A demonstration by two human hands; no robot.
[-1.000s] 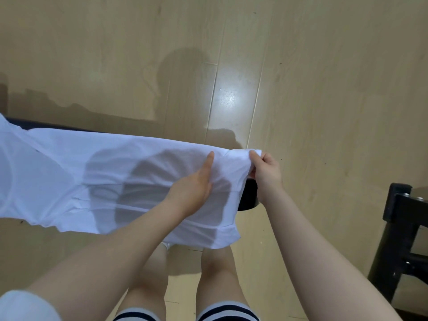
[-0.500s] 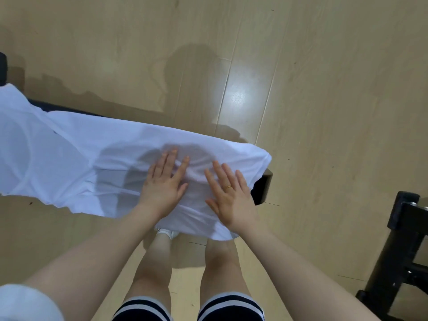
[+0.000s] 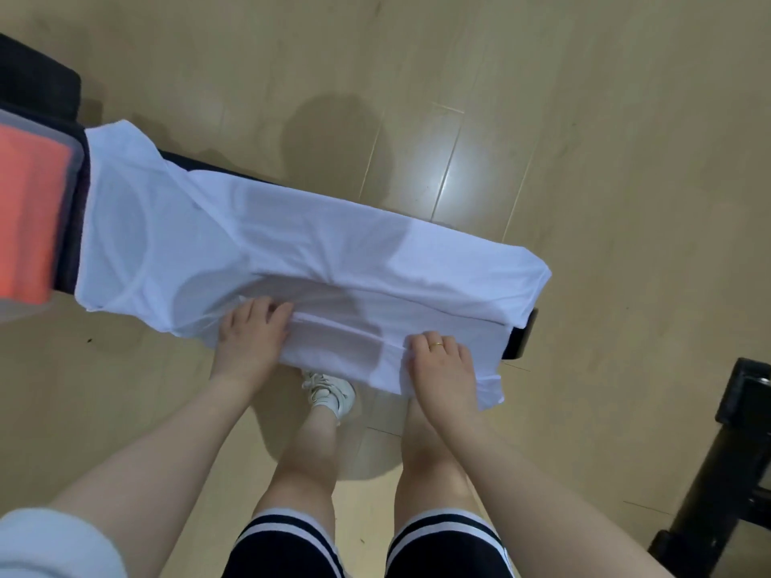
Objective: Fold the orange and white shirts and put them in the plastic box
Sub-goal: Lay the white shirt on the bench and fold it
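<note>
The white shirt (image 3: 292,252) lies spread along a narrow black bench (image 3: 519,340), its near side hanging over the front edge. My left hand (image 3: 250,340) grips the shirt's near edge, fingers curled into the cloth. To its right, my right hand (image 3: 442,365) grips the same folded edge. At the far left, the orange shirt (image 3: 29,219) lies folded in the clear plastic box (image 3: 73,160), which stands on the bench's left end.
A black frame (image 3: 726,460) stands on the wooden floor at the right. My legs and a white shoe (image 3: 329,390) are under the bench's near edge. A dark pad (image 3: 33,85) sits at the top left.
Both hands lay flat on the shirt half a second ago; now they have moved to the near edge and curl round it. The view has shifted, bringing the box with the orange shirt into sight.
</note>
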